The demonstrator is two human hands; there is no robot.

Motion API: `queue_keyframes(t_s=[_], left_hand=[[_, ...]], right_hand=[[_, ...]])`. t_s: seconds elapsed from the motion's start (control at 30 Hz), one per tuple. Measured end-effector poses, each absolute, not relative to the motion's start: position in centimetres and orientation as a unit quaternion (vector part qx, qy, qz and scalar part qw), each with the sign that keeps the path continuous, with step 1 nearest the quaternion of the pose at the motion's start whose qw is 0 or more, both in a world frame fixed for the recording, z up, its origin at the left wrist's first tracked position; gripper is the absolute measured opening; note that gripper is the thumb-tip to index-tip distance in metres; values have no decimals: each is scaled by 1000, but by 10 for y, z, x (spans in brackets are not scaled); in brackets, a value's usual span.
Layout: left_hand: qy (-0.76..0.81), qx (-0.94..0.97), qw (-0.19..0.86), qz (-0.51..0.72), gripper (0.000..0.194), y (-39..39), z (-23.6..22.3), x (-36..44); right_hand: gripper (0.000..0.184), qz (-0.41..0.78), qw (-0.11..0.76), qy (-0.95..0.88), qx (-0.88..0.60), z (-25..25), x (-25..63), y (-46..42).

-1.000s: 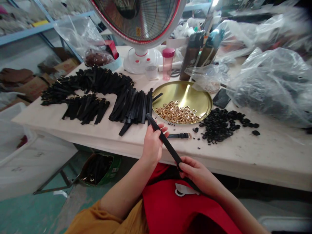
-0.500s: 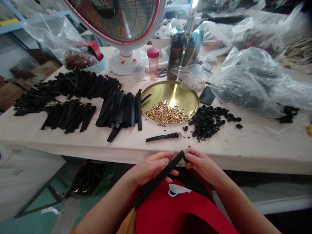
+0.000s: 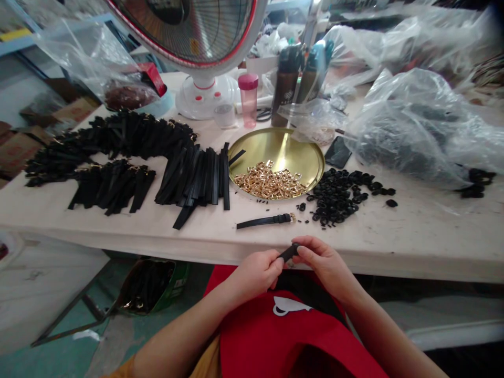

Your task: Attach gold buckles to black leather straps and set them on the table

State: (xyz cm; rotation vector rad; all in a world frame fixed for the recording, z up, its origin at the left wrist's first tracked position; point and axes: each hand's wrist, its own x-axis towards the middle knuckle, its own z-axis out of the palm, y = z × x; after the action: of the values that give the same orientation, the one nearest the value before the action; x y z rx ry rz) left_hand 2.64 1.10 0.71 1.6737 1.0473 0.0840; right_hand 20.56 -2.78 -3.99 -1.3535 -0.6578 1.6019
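Observation:
Between my hands, just off the table's front edge, is a black strap (image 3: 289,253). My left hand (image 3: 258,270) is closed round it, hiding most of its length. At the strap's upper end, my right hand (image 3: 318,258) pinches with thumb and fingers; a small dark piece there is partly hidden. On the table ahead lies a finished-looking strap (image 3: 263,221) with a gold buckle at its right end. Behind it, a round gold tray (image 3: 303,152) bears a heap of gold buckles (image 3: 271,181). Small black loops (image 3: 338,197) are piled to its right.
Black straps (image 3: 197,178) lie in rows left of the tray, with more buckled straps (image 3: 114,186) beyond. A fan (image 3: 205,94), a pink-lidded bottle (image 3: 248,100) and dark bottles (image 3: 285,86) stand behind. A phone (image 3: 337,152) and a plastic bag (image 3: 417,131) are at right.
My left hand has gone from open fingers under the strap to a closed grip near its upper end. The strap's long lower part is now out of sight. My right hand keeps its pinch.

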Motion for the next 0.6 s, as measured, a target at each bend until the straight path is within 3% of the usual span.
queue_keyframes(t_s=[0.13,0.27,0.4,0.6], left_hand=[[430,763,482,36,29,9,8,27],[407,777,478,44,28,8,8,24],[425,706,567,18,26,7,12,16],[481,662,554,154,47,14,15,16]], right_hand=[[28,569,401,-416,-586,-41,205,-33],[26,610,350,-437,-560,-38,205,-35],[35,675,376,-325,-546,-36,205,-33],[35,676,420,-333,-505,-33,186,-17]])
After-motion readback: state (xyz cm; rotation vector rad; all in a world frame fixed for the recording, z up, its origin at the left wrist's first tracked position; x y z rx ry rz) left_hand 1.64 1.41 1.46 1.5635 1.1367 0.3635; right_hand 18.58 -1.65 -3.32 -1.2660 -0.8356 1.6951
